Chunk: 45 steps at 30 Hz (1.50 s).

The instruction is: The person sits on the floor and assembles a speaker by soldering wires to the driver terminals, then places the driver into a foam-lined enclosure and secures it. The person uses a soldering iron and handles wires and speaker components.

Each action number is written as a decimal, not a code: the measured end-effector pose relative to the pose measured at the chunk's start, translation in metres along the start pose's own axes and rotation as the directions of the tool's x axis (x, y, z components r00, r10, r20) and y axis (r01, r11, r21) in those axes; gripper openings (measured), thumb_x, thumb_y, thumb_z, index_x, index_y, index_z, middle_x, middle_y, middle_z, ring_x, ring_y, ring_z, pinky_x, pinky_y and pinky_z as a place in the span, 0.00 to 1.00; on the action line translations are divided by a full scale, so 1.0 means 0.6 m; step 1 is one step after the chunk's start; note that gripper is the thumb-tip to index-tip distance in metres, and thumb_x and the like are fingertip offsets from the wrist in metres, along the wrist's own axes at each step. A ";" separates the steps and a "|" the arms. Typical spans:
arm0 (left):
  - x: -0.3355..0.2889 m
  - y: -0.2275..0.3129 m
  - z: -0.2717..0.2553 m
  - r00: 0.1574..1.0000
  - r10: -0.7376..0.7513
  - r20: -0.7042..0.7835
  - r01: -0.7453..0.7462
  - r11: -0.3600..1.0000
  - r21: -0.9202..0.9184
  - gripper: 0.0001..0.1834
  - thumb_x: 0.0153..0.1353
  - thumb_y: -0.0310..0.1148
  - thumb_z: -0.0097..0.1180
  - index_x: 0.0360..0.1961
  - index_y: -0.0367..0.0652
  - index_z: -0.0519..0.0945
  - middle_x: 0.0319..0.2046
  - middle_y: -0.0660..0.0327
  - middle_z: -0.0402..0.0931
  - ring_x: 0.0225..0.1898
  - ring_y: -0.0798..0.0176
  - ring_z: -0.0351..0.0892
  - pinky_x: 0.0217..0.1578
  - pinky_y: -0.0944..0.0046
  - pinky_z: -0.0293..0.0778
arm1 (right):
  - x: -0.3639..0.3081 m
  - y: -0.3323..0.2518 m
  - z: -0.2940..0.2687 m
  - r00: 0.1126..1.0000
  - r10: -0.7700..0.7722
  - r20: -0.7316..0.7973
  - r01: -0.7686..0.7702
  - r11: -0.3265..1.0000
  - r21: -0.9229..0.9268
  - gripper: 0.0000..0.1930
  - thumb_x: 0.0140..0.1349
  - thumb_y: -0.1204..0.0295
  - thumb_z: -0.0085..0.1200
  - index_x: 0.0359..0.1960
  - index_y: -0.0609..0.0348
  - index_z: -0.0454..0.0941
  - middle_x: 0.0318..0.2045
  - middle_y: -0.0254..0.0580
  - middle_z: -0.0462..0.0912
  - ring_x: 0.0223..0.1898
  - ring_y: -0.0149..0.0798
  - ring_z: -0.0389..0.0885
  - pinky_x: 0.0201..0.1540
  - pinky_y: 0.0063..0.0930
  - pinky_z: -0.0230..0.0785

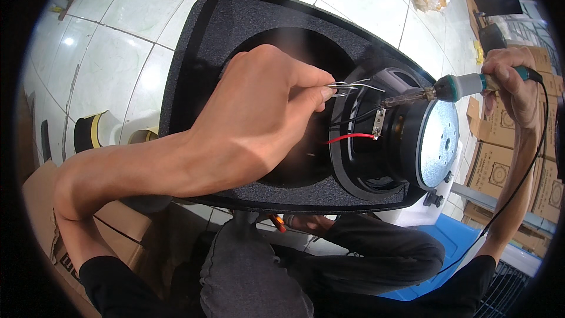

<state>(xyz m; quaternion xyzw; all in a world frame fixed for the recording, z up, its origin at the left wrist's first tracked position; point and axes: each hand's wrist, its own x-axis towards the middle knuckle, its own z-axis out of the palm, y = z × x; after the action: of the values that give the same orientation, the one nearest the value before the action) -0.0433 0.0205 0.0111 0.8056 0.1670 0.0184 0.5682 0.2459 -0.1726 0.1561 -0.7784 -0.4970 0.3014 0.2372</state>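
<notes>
My left hand [259, 112] pinches a looped length of silvery solder wire [347, 87] between thumb and fingers; its free end reaches toward the iron's tip. In my right hand [511, 82] is a soldering iron [468, 85] with a teal and grey handle. Its tip meets the terminal strip [379, 122] of a loudspeaker driver [406, 135] around the end of a black wire [356, 118]. A red wire [347, 138] runs to the strip's other end. The driver lies on its side on a carpeted black speaker cabinet [200, 41], beside the round opening. Faint smoke hangs above.
Cardboard boxes [494, 165] are stacked at the right, and an opened carton [118, 218] stands at the lower left. Yellow-and-black tape rolls [88, 134] lie on the tiled floor [118, 53]. The iron's black cord [518, 182] hangs past my right forearm. A blue plastic stool-like surface [444, 238] is below.
</notes>
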 end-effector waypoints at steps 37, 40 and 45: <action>0.000 -0.006 0.010 0.996 0.064 -0.070 -0.069 0.995 -0.069 0.11 0.70 0.29 0.56 0.47 0.36 0.85 0.33 0.58 0.86 0.35 0.71 0.84 0.37 0.71 0.77 | 0.000 0.026 0.009 0.998 0.015 -0.056 -0.010 0.995 0.096 0.21 0.69 0.60 0.54 0.36 0.73 0.82 0.19 0.49 0.81 0.12 0.33 0.80 0.10 0.20 0.75; 0.000 -0.007 0.009 0.996 0.072 -0.059 -0.076 0.995 -0.068 0.11 0.70 0.29 0.56 0.47 0.36 0.85 0.33 0.58 0.86 0.35 0.71 0.84 0.37 0.71 0.77 | -0.002 0.023 0.007 0.998 0.031 -0.058 -0.027 0.997 0.073 0.21 0.69 0.60 0.54 0.36 0.73 0.82 0.19 0.49 0.82 0.13 0.33 0.81 0.11 0.21 0.75; 0.000 -0.011 0.012 0.994 0.075 -0.080 -0.080 0.994 -0.072 0.10 0.71 0.28 0.56 0.46 0.35 0.85 0.32 0.59 0.86 0.35 0.71 0.83 0.38 0.71 0.77 | 0.000 0.021 -0.001 0.999 0.039 -0.034 -0.037 0.999 0.033 0.22 0.68 0.59 0.55 0.36 0.74 0.83 0.21 0.50 0.82 0.17 0.34 0.83 0.12 0.22 0.77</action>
<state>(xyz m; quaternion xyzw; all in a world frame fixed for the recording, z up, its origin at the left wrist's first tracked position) -0.0431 0.0157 0.0024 0.7883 0.1565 0.0777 0.5899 0.2541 -0.1775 0.1482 -0.7888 -0.4730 0.3005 0.2524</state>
